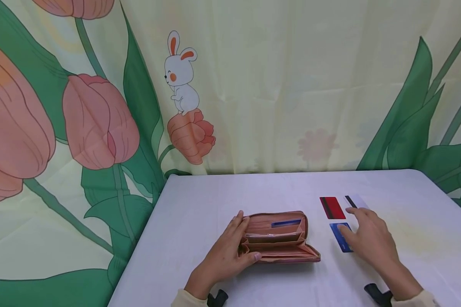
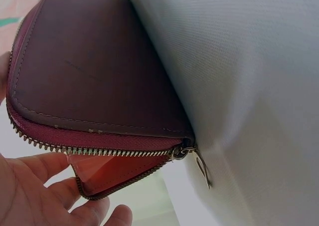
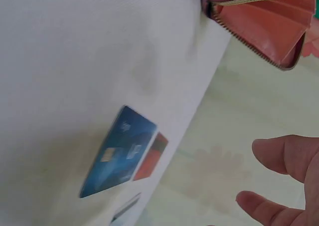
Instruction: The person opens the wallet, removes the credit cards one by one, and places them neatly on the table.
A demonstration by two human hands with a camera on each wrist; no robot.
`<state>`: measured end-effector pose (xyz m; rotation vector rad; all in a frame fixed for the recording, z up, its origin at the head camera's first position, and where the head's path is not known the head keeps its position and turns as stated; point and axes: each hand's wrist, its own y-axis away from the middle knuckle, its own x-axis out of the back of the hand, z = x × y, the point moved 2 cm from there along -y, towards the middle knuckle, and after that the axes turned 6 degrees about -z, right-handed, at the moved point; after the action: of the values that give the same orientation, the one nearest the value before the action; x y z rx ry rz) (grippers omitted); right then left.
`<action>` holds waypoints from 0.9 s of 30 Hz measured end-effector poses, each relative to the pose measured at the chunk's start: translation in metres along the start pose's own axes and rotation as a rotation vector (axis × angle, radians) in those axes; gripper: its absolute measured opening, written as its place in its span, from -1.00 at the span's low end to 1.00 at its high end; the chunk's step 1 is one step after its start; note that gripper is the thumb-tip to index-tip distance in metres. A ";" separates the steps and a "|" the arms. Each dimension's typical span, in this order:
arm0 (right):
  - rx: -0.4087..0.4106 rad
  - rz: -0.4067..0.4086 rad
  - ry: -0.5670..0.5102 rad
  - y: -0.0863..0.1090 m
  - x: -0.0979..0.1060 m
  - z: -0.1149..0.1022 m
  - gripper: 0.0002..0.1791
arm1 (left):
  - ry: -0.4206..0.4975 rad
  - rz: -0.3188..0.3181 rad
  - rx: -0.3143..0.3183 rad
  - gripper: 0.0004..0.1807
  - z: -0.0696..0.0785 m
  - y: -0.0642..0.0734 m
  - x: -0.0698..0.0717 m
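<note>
A pinkish-brown zip wallet (image 1: 274, 248) lies unzipped and spread on the table. My left hand (image 1: 230, 249) holds its left end, thumb at the near flap and fingers along the far one. A blue card (image 1: 286, 223) shows in an inner slot. The left wrist view shows the wallet's dark outer cover (image 2: 99, 61) and metal zip pull. My right hand (image 1: 372, 236) hovers with thumb and fingers apart, holding nothing. Below it lies a blue bank card (image 3: 119, 153), apart from the thumb in the right wrist view. Beside that are a red card (image 1: 332, 207) and a white card (image 1: 359, 201), partly hidden.
A white cloth (image 1: 230, 194) covers the table. Behind its far edge hangs a curtain (image 1: 261, 85) printed with tulips and a rabbit. Table surface lies between the wallet and the loose cards on the right.
</note>
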<state>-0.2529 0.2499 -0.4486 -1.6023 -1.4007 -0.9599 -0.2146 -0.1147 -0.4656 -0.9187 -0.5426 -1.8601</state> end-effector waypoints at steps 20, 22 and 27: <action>0.318 0.090 -0.119 0.025 0.004 -0.067 -0.41 | -0.031 -0.012 0.009 0.28 0.004 0.000 0.002; 0.380 0.096 -0.145 0.028 0.002 -0.073 -0.48 | -0.039 -0.016 0.010 0.30 0.005 0.001 0.002; 0.569 0.119 -0.110 0.032 -0.007 -0.088 -0.77 | -0.045 -0.023 0.008 0.34 0.005 0.001 0.003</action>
<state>-0.2254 0.1641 -0.4217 -1.2965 -1.4662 -0.3547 -0.2128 -0.1128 -0.4599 -0.9549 -0.5905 -1.8599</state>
